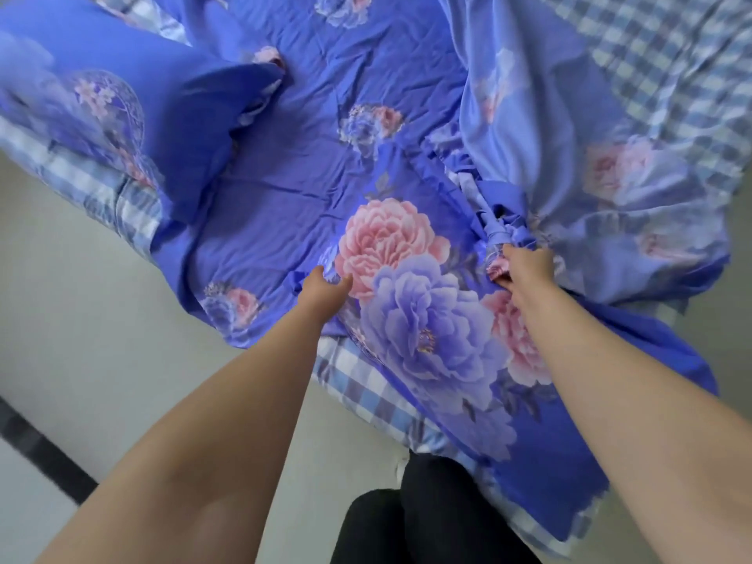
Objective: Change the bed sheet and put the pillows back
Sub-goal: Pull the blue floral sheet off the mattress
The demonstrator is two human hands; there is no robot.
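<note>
A blue sheet (309,164) printed with large pink and violet flowers lies across the bed, partly folded back on the right so its paler underside shows. My left hand (325,287) pinches a small fold of the sheet near the bed's near edge. My right hand (525,264) grips a bunched gather of the same sheet, from which the cloth fans out. A pillow (122,116) in matching blue floral cloth lies at the left. Beneath the sheet, a blue and white checked cover (671,67) shows at the far right and along the near edge.
Pale floor (81,319) with a dark stripe (44,449) runs along the left of the bed. My legs in dark trousers (427,519) stand against the bed's near edge.
</note>
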